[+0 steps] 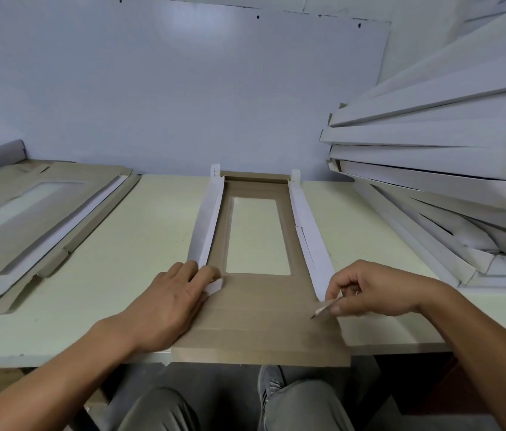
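Left strip (206, 222) and right strip (310, 237) laid along panel (261, 318), near ends seemingly unfinished: left hand (167, 303) flat, pressing left strip; right hand (376, 290) pinching pencil (326, 306).

You have one view, worn on your head, facing forward and tilted steeply down over the pale green tabletop (139, 244). It sits close: your forearms enter from the bottom corners, your left hand (167, 303) and right hand (376, 290) fill the lower middle, and the thin wooden pencil (326, 306) in your right fingers is easy to make out. The flat brown board frame with a rectangular window (261, 321) lies centred, running away toward the pale blue-white wall panel (183, 88) filling the upper half. The wide lens bends the edges, fanning the stack of long white-wrapped boards (432, 169) at right. Under the table's near edge show your grey-trousered knees (304, 405).
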`<move>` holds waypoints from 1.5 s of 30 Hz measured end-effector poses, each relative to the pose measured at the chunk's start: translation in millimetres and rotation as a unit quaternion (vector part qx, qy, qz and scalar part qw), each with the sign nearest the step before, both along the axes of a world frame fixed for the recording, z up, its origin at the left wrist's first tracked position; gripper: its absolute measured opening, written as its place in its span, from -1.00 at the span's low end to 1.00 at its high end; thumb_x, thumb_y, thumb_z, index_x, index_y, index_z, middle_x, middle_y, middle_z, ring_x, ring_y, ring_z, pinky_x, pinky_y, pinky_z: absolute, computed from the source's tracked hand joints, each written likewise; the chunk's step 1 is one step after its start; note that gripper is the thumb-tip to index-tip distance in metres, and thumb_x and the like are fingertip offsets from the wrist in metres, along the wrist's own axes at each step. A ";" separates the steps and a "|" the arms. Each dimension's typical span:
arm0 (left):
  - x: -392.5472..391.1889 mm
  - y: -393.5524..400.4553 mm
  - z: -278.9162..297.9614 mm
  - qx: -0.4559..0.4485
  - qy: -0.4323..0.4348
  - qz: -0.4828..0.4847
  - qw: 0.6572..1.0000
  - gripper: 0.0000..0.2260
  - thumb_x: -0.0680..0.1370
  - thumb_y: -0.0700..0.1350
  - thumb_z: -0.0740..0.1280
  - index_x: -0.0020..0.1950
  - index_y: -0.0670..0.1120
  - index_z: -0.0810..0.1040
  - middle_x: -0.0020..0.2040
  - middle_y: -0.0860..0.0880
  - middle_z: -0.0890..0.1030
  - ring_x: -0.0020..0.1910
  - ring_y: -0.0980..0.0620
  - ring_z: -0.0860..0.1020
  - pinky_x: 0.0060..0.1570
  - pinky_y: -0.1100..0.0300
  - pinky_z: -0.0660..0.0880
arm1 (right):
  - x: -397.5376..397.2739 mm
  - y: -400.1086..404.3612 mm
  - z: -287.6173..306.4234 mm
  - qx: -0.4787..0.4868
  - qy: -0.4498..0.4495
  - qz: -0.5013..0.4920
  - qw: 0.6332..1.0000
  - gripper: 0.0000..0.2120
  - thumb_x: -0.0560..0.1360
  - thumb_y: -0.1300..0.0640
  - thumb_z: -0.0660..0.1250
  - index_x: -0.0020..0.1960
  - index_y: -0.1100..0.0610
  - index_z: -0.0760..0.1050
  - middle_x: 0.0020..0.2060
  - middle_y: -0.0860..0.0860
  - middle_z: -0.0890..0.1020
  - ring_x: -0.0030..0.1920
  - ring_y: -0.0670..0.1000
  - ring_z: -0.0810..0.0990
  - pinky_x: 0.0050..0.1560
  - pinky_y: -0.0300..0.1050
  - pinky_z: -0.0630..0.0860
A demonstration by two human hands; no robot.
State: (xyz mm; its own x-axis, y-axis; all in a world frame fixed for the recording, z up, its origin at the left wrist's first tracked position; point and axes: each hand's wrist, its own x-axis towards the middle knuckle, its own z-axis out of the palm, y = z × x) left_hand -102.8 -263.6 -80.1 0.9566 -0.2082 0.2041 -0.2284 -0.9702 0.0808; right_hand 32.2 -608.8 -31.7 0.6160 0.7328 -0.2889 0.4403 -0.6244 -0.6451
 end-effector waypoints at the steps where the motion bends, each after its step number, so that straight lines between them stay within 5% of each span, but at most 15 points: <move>1: 0.2 1.3 -0.5 -0.025 -0.006 -0.027 0.999 -0.76 0.66 0.08 -0.08 0.28 0.18 0.23 0.05 0.11 0.41 -0.04 0.01 0.37 0.03 0.12 0.38 | 0.9 0.3 -1.1 0.008 -0.002 -0.004 1.000 -0.95 0.49 -0.01 0.48 -0.11 -0.04 0.68 -0.41 -0.09 0.53 -0.37 -0.10 0.46 -0.28 -0.14 0.42; 6: -0.9 2.8 6.2 -0.088 -0.051 -0.104 0.989 -0.83 0.63 -0.08 0.23 0.18 0.13 0.33 0.01 0.32 0.45 -0.10 0.14 0.38 -0.14 0.23 0.40 | 2.1 4.1 -14.2 0.032 -0.075 -0.027 0.996 -0.82 0.50 -0.09 0.45 -0.26 -0.10 0.64 -0.46 -0.12 0.44 -0.42 -0.14 0.35 -0.35 -0.28 0.30; 10: -8.3 7.4 17.0 -0.114 -0.028 -0.149 0.982 -0.87 0.61 0.10 0.26 0.11 0.15 0.37 -0.04 0.32 0.44 -0.03 0.18 0.41 -0.13 0.23 0.43 | -1.2 3.1 -26.7 0.073 -0.152 -0.045 0.985 -0.85 0.50 -0.08 0.45 -0.24 -0.10 0.66 -0.35 0.11 0.53 -0.37 -0.08 0.42 -0.31 -0.24 0.32; 13: -17.7 12.3 23.2 -0.126 0.103 -0.145 0.976 -0.43 0.37 0.44 0.37 0.29 0.27 0.34 0.12 0.31 0.40 0.17 0.20 0.37 0.08 0.24 0.43 | -4.7 2.3 -32.1 0.091 -0.192 -0.058 0.976 -0.87 0.51 -0.02 0.45 -0.22 -0.08 0.67 -0.31 0.03 0.63 -0.32 -0.04 0.53 -0.29 -0.19 0.41; 15: -23.5 14.9 25.0 -0.106 0.149 -0.162 0.970 -0.21 0.25 0.45 0.46 0.39 0.28 0.27 0.29 0.34 0.32 0.28 0.18 0.29 0.22 0.29 0.37 | -5.8 1.9 -35.1 0.089 -0.204 -0.063 0.973 -0.85 0.51 0.00 0.43 -0.20 0.01 0.68 -0.29 0.05 0.65 -0.26 0.05 0.57 -0.23 -0.05 0.47; 19: -29.2 10.9 21.5 -0.038 0.069 -0.198 0.977 -0.62 0.48 0.16 0.38 0.25 0.11 0.44 0.45 0.28 0.25 0.26 0.16 0.27 0.25 0.24 0.34 | -5.9 1.9 -38.4 0.079 -0.221 -0.054 0.971 -0.75 0.54 0.02 0.40 -0.17 0.19 0.64 -0.23 0.19 0.63 -0.20 0.17 0.57 -0.19 0.04 0.48; 21: -31.2 6.5 22.2 -0.070 0.037 -0.194 0.978 -0.81 0.60 0.13 0.23 0.06 0.04 0.49 0.29 0.26 0.43 0.15 0.14 0.34 0.14 0.20 0.39 | -7.4 2.9 -37.5 0.078 -0.221 -0.048 0.971 -0.76 0.55 0.03 0.39 -0.18 0.18 0.63 -0.27 0.17 0.62 -0.23 0.15 0.55 -0.20 0.04 0.48; 24: -29.4 -0.8 21.0 -0.132 0.011 -0.156 0.979 -0.62 0.65 0.18 0.04 -0.03 -0.02 0.53 -0.07 0.15 0.55 -0.03 0.14 0.41 -0.03 0.16 0.43 | -6.8 2.7 -36.1 0.086 -0.192 -0.050 0.976 -0.78 0.56 0.03 0.40 -0.21 0.10 0.64 -0.30 0.13 0.62 -0.27 0.13 0.53 -0.26 -0.03 0.41; 29: -25.6 -12.5 12.6 -0.371 -0.043 -0.042 0.927 -0.71 0.62 0.07 0.25 -0.20 -0.08 0.45 -0.33 -0.08 0.44 -0.35 -0.01 0.40 -0.31 0.18 0.35 | -5.0 2.7 -30.3 0.091 -0.101 -0.071 0.988 -0.65 0.60 0.01 0.36 -0.24 0.23 0.61 -0.32 0.21 0.53 -0.33 -0.05 0.38 -0.25 -0.18 0.30; 31: -23.4 -17.5 10.1 -0.428 -0.049 0.005 0.903 -0.72 0.59 -0.03 0.32 -0.26 -0.12 0.41 -0.37 -0.06 0.37 -0.37 0.07 0.34 -0.35 0.23 0.28 | -4.4 3.3 -27.2 0.091 -0.060 -0.074 0.991 -0.64 0.61 0.18 0.34 -0.31 0.35 0.47 -0.40 0.17 0.36 -0.34 -0.05 0.30 -0.26 -0.16 0.28; 33: -19.6 -20.8 7.4 -0.463 -0.053 0.059 0.883 -0.68 0.59 -0.08 0.34 -0.29 -0.15 0.35 -0.40 0.02 0.31 -0.40 0.11 0.27 -0.40 0.28 0.21 | -4.0 3.7 -23.9 0.085 -0.026 -0.085 0.992 -0.69 0.56 0.34 0.28 -0.36 0.25 0.53 -0.44 0.02 0.37 -0.36 -0.04 0.27 -0.29 -0.13 0.24; 38: -7.4 -26.3 6.0 -0.497 -0.054 0.157 0.852 -0.65 0.58 -0.10 0.31 -0.38 -0.04 0.33 -0.46 0.11 0.35 -0.47 0.16 0.27 -0.42 0.29 0.21 | -10.7 7.8 -13.5 0.090 0.025 -0.141 0.986 -0.37 0.65 -0.30 -0.02 -0.47 -0.03 0.44 -0.48 0.02 0.46 -0.44 -0.02 0.35 -0.29 -0.18 0.35; 40: -3.8 -27.1 7.9 -0.471 -0.068 0.170 0.863 -0.70 0.57 -0.12 0.32 -0.33 -0.05 0.33 -0.47 0.11 0.38 -0.48 0.14 0.30 -0.46 0.34 0.24 | -11.3 7.0 -12.8 0.092 0.030 -0.146 0.985 -0.35 0.62 -0.35 -0.07 -0.44 -0.03 0.45 -0.45 0.03 0.51 -0.42 -0.03 0.38 -0.28 -0.20 0.37; 42: -1.8 -26.4 9.5 -0.454 -0.070 0.175 0.871 -0.88 0.56 -0.14 0.31 -0.15 -0.02 0.40 -0.44 0.07 0.51 -0.47 0.13 0.39 -0.42 0.28 0.30 | -11.6 5.9 -16.1 0.106 0.032 -0.153 0.982 -0.44 0.61 -0.29 0.12 -0.46 0.00 0.40 -0.47 0.00 0.47 -0.44 -0.05 0.35 -0.36 -0.28 0.34; 45: -2.8 -24.2 9.5 -0.441 -0.060 0.181 0.877 -0.75 0.55 -0.17 0.27 0.13 0.10 0.30 -0.41 0.01 0.54 -0.46 0.14 0.43 -0.39 0.19 0.33 | -10.1 9.3 -23.2 0.123 0.021 -0.179 0.976 -0.48 0.61 -0.08 0.29 -0.47 0.02 0.26 -0.51 -0.04 0.33 -0.48 -0.06 0.24 -0.42 -0.34 0.27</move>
